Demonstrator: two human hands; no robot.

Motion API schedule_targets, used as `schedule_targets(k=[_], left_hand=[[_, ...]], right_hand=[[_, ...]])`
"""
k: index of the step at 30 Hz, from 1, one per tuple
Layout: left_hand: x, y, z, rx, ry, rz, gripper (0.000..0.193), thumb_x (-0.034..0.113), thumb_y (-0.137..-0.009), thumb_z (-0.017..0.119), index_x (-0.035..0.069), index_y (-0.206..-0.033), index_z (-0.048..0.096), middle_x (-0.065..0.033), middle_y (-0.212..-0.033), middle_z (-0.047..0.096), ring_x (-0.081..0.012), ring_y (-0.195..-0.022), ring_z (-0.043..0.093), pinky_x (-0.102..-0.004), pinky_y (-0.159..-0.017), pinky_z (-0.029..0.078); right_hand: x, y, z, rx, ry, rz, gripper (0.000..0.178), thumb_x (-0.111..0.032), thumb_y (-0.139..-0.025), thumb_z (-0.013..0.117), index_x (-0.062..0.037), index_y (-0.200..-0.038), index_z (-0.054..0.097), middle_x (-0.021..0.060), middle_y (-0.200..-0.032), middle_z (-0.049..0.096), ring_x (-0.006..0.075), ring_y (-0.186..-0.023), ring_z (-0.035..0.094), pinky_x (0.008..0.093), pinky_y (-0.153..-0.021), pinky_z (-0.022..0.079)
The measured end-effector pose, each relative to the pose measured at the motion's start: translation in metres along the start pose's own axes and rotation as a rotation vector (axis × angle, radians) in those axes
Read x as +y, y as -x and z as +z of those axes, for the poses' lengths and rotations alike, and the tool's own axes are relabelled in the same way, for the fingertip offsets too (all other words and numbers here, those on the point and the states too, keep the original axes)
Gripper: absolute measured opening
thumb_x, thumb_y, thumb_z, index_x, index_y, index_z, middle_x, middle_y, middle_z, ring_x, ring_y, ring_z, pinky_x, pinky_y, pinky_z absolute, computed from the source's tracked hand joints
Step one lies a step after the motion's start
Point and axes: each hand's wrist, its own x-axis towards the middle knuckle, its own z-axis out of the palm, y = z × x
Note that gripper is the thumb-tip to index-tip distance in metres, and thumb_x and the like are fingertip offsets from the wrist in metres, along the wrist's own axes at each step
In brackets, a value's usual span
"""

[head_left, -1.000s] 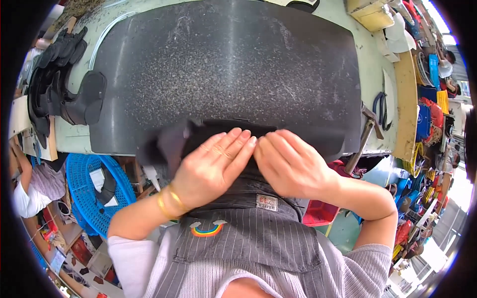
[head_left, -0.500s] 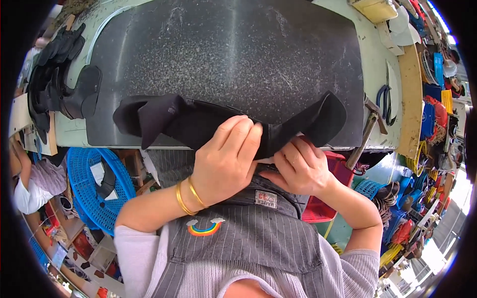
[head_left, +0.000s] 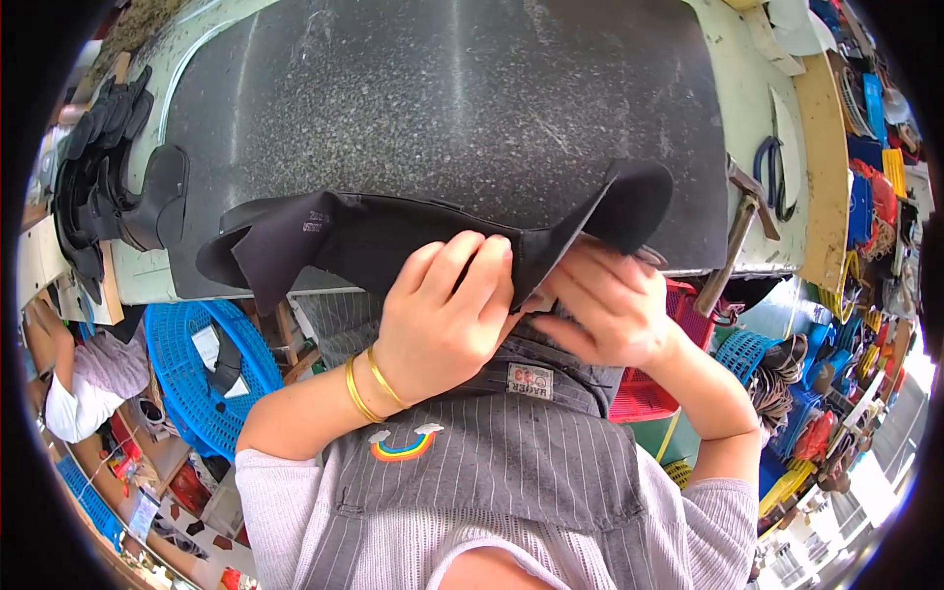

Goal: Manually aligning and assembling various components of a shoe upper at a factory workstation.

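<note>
A black shoe upper (head_left: 379, 231) is stretched across the near edge of a dark, speckled work board (head_left: 442, 118). Its left end folds over into a hanging flap, while the right end curves up in a rounded tongue shape. My left hand (head_left: 447, 310), with two gold bangles at the wrist, grips the near edge around the middle, fingers on top. Just to the right, my right hand (head_left: 615, 310) has curled fingers on the inner side of the upper's right part. Its fingertips are partly hidden under the raised end, and a bit of pale material shows between the hands.
Several black uppers (head_left: 162, 202) are stacked left of the board. A hammer (head_left: 739, 236) and blue-handled scissors (head_left: 767, 167) lie at the right. Below the table are a blue basket (head_left: 162, 374) and a red basket (head_left: 678, 324). Another person's arm (head_left: 61, 344) shows at far left.
My right hand has shifted slightly right and its fingers have opened out somewhat under the raised end. The upper's left end has moved a little left and down. My left hand keeps its grip.
</note>
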Motion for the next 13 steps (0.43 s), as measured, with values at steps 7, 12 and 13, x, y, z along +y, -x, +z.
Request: schedule_targets(k=[7, 12, 13], left_hand=[[0.002, -0.020, 0.004, -0.029, 0.228, -0.035, 0.019, 0.008, -0.071, 0.067, -0.004, -0.084, 0.060, -0.0167, -0.100, 0.059, -0.0321, -0.092, 0.055, -0.0358, -0.082, 0.048], [0.006, -0.031, 0.010, 0.010, 0.468, -0.383, 0.022, 0.018, -0.081, 0.068, 0.000, -0.091, 0.061, -0.0164, -0.089, 0.059, -0.0342, -0.081, 0.054, -0.0411, -0.074, 0.046], [0.008, -0.027, 0.016, 0.027, 0.508, -0.432, 0.024, 0.022, -0.083, 0.069, 0.001, -0.093, 0.061, -0.0163, -0.088, 0.059, -0.0345, -0.080, 0.054, -0.0421, -0.073, 0.046]], right_hand=[[-0.008, 0.002, 0.000, -0.042, 0.095, 0.096, 0.059, -0.029, -0.072, 0.074, 0.0072, -0.117, 0.059, 0.0178, -0.130, 0.053, 0.0283, -0.118, 0.051, 0.0381, -0.098, 0.043], [-0.008, 0.003, 0.001, -0.007, 0.049, 0.129, 0.061, -0.030, -0.074, 0.074, 0.0071, -0.119, 0.058, 0.0179, -0.132, 0.051, 0.0289, -0.120, 0.050, 0.0385, -0.099, 0.042], [-0.010, 0.005, 0.001, -0.018, 0.047, 0.151, 0.061, -0.029, -0.074, 0.075, 0.0072, -0.120, 0.057, 0.0180, -0.134, 0.049, 0.0293, -0.122, 0.049, 0.0386, -0.099, 0.042]])
